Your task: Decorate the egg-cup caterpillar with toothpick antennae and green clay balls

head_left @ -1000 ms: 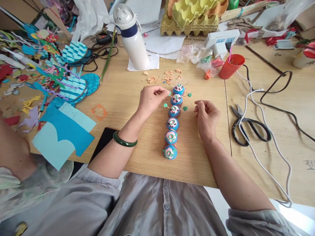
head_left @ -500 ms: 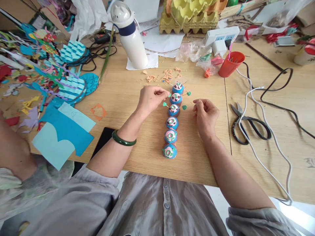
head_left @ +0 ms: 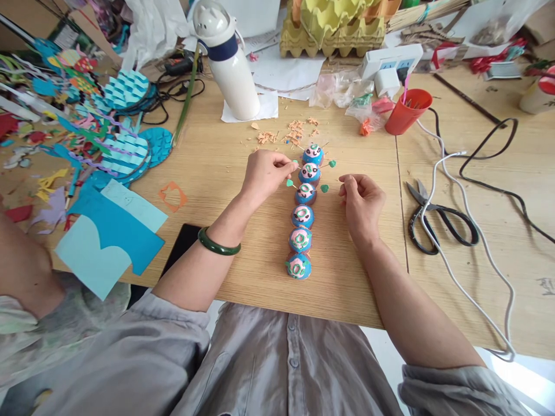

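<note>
While the row of six painted balls (head_left: 303, 208) is sitting in a straight line down the middle of the counter (head_left: 243, 254), I'm reading this caterpillar as partly fitted with legs. The three balls at the far end are already carrying thin sticks with green tips poking out to both sides, and the farthest one is also showing what look like thin feelers, too fine for me to be sure. The three balls nearest me are showing no sticks at all, so by my judgement about half of the leg work is remaining.

My left hand (head_left: 262, 173) is curling nearly closed, thumb and forefinger pinching at a green-tipped stick (head_left: 293, 164) just beside the second ball from the far end. My right hand (head_left: 362, 202) is hovering on the other side of the row, fingers drawn in to a narrow pinch near another green tip (head_left: 324, 188); I'm unable to tell whether it is gripping that stick or only sitting close to it.

Off to the right, black scissors (head_left: 437, 225) are lying beside a white cable (head_left: 455, 277), and a red cup (head_left: 406, 111) is standing beyond them. A white bottle (head_left: 228, 58) is leaning at the far side, with blue paper cutouts (head_left: 108, 242) spreading to my left.
</note>
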A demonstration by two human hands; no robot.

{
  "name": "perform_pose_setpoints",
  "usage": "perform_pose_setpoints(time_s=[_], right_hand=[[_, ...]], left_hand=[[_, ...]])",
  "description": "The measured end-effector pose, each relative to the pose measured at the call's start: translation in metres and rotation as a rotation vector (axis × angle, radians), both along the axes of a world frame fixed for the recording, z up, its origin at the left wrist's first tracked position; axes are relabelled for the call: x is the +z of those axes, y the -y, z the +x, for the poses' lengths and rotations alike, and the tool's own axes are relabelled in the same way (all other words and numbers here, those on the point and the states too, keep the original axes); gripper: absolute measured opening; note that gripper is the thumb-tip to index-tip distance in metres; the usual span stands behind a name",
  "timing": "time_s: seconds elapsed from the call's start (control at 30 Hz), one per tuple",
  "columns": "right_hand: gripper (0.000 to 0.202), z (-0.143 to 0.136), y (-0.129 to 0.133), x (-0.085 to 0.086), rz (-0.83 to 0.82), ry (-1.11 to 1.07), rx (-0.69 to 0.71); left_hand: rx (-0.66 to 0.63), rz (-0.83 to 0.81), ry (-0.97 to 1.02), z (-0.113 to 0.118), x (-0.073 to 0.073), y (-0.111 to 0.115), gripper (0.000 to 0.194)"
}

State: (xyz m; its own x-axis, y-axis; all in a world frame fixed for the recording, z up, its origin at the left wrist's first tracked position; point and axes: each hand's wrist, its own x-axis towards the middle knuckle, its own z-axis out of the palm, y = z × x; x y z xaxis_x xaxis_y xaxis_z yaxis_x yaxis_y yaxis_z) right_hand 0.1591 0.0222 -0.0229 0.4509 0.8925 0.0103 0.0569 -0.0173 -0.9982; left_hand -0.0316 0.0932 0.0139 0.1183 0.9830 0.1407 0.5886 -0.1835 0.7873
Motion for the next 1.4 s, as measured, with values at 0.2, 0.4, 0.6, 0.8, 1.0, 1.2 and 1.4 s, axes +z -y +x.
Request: perform_pose_setpoints(time_s=[0.2, 0.4, 0.6, 0.8, 1.0, 1.2, 1.4], right_hand=[[0.016, 0.0, 0.0, 0.0, 0.011, -0.001, 0.002], [0.016, 0.001, -0.001, -0.001, 0.014, 0.017, 0.006], [0.016, 0.001, -0.001, 0.0, 0.008, 0.016, 0.007], [0.016, 0.001, -0.001, 0.0, 0.01, 0.0, 0.009], [0.016, 0.001, 0.0, 0.002, -0.008, 0.002, 0.009], [0.014, 0.001, 0.0, 0.002, -0.004, 0.0, 0.012], [0.015, 0.001, -0.001, 0.001, -0.007, 0.003, 0.013]], left_hand=[[0.001, -0.017, 0.009, -0.001, -0.003, -0.002, 0.021], [-0.011, -0.073, 0.05, 0.0, 0.002, -0.001, 0.021], [0.015, -0.162, 0.221, 0.003, 0.003, -0.001, 0.011], [0.018, -0.254, 0.348, 0.003, -0.003, -0.001, 0.007], [0.022, -0.134, 0.29, 0.001, -0.01, -0.004, 0.007], [0.025, -0.175, 0.31, 0.002, -0.003, -0.003, 0.017], [0.013, -0.306, 0.366, 0.002, 0.001, -0.001, 0.015]])
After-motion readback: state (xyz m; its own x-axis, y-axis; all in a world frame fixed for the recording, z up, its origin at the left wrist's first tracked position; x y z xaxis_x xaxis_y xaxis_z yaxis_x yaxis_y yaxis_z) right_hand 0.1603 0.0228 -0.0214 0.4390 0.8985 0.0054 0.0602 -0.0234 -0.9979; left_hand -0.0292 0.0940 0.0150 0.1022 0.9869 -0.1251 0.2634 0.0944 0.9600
